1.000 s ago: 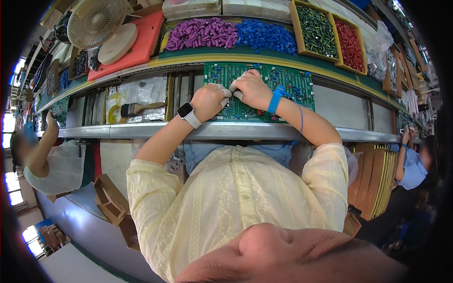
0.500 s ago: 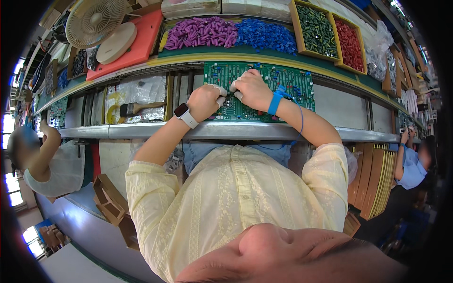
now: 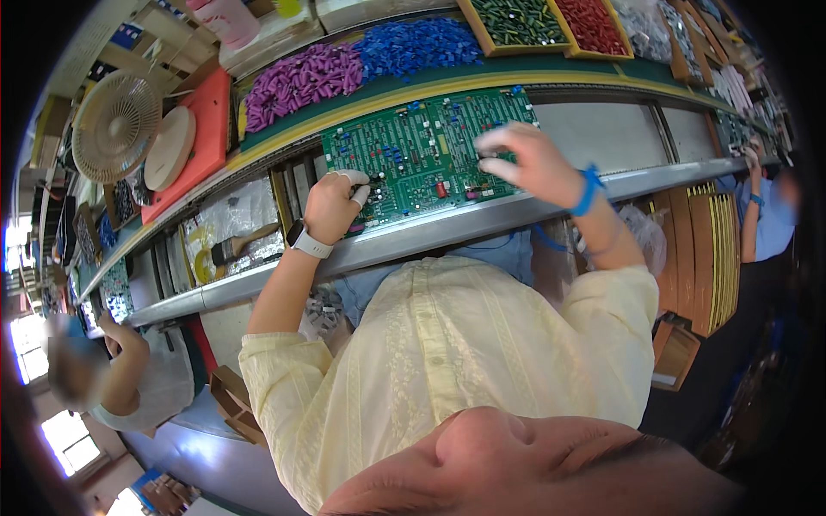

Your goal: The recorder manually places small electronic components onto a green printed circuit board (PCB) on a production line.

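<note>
A green circuit board [image 3: 413, 159], crowded with small parts, lies on the metal-edged conveyor in front of me. At its left edge is my left hand [image 3: 334, 205], with white finger covers on. Its thumb and forefinger are closed together against the board beside small dark components; what they grip, if anything, is hidden. My right hand [image 3: 538, 163], slightly blurred, hovers over the board's right part with thumb and fingers apart and nothing visible between them. A blue wrist strap [image 3: 588, 191] circles that wrist; a white-banded watch [image 3: 305, 239] is on the left.
Behind the conveyor lie heaps of purple parts [image 3: 301, 83] and blue parts [image 3: 417, 45], with boxes of green parts [image 3: 522, 21] and red parts [image 3: 591, 24]. A brush [image 3: 243, 244] rests left of the board. The metal rail [image 3: 413, 230] runs before me. Co-workers sit at both sides.
My right hand has moved away from the left one, toward the board's right side, and its fingers have spread. My left hand stays at the board's left part. The whole view has tilted.
</note>
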`<state>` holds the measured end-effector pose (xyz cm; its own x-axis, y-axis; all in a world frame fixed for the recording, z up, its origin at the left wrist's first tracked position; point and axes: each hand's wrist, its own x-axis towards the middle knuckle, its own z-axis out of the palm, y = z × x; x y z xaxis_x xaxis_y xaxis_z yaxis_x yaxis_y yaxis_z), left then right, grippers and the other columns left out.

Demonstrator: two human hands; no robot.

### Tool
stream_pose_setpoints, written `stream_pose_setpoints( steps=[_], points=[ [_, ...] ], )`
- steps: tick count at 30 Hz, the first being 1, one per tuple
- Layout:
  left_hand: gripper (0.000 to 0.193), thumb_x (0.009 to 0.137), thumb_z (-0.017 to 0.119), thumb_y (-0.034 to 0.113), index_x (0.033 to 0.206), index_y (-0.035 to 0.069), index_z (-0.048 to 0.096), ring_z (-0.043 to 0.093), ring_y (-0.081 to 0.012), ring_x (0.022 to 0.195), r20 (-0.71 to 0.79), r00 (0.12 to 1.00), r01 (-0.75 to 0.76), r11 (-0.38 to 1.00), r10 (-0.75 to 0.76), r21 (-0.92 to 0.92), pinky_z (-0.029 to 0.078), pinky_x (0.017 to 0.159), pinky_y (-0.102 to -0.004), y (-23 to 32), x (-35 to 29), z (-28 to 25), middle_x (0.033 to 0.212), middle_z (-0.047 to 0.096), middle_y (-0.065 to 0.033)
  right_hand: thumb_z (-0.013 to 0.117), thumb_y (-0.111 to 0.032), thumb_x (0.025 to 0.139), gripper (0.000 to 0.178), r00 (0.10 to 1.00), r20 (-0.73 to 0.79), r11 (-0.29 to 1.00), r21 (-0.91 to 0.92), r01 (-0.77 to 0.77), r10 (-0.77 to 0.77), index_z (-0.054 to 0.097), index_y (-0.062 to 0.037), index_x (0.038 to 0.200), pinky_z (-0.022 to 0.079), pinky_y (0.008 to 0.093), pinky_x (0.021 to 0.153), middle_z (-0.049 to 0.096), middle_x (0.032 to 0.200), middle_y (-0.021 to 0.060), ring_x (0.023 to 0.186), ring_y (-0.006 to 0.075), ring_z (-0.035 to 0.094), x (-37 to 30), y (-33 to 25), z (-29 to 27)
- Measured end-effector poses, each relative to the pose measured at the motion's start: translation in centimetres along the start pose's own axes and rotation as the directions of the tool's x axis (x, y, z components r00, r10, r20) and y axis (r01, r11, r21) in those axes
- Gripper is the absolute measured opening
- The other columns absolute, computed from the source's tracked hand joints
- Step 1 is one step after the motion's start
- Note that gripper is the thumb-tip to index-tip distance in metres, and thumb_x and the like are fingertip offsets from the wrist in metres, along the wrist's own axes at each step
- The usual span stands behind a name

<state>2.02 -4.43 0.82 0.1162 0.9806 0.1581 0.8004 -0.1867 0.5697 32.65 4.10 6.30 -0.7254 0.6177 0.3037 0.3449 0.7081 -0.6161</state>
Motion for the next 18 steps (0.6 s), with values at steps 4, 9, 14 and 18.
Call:
stream_pose_setpoints(
  steps=[4, 9, 14, 18],
  points=[
    [0.013, 0.072, 0.065, 0.005, 0.085, 0.002, 0.065, 0.062, -0.0253, 0.075, 0.001, 0.999, -0.048, 0.998, 0.048, 0.035, 0.05, 0.065, -0.0321, 0.0, 0.3, 0.1, 0.081, 0.063, -0.0133, 0.062, -0.012, 0.081, 0.017, 0.838, 0.267, 0.76, 0.354, -0.545, 0.476, 0.06, -0.0027, 0.095, 0.046, 0.0267, 0.075, 0.061, 0.084, 0.0041, 0.08, 0.0133, 0.058, -11.1, 3.4, -7.2],
    [0.01, 0.072, 0.065, 0.009, 0.081, 0.006, 0.065, 0.058, -0.0289, 0.075, 0.003, 0.996, -0.091, 0.992, 0.091, 0.086, 0.048, 0.068, -0.037, 0.7, 0.3, -0.2, 0.078, 0.063, -0.0114, 0.06, -0.019, 0.079, 0.014, 0.465, 0.21, 0.326, 0.475, -0.817, 0.86, 0.063, -0.0063, 0.082, 0.042, 0.0253, 0.057, 0.058, 0.071, 0.0004, 0.062, 0.0121, 0.053, -28.5, 9.7, -11.4],
    [0.01, 0.071, 0.065, 0.008, 0.081, 0.006, 0.065, 0.059, -0.0286, 0.075, 0.003, 0.991, -0.134, 0.985, 0.135, 0.107, 0.048, 0.068, -0.0367, 0.4, 0.7, 0.2, 0.078, 0.063, -0.0109, 0.063, -0.017, 0.074, 0.024, -0.02, -0.038, -0.022, -0.067, -0.998, 0.999, 0.062, -0.002, 0.093, 0.048, 0.0361, 0.067, 0.062, 0.087, 0.0144, 0.077, 0.0265, 0.059, -40.8, 17.0, -7.9],
    [0.01, 0.072, 0.065, 0.008, 0.081, 0.006, 0.065, 0.059, -0.0284, 0.076, -0.009, 0.999, -0.048, 0.997, 0.048, 0.057, 0.048, 0.068, -0.0361, 0.5, 0.2, 0.1, 0.079, 0.063, -0.0109, 0.052, -0.015, 0.079, 0.032, -0.005, -0.317, -0.197, -0.578, -0.792, 0.948, 0.058, -0.0012, 0.108, 0.046, 0.0406, 0.082, 0.058, 0.104, 0.0229, 0.098, 0.0358, 0.057, -41.1, 17.3, -5.1]
  ],
)
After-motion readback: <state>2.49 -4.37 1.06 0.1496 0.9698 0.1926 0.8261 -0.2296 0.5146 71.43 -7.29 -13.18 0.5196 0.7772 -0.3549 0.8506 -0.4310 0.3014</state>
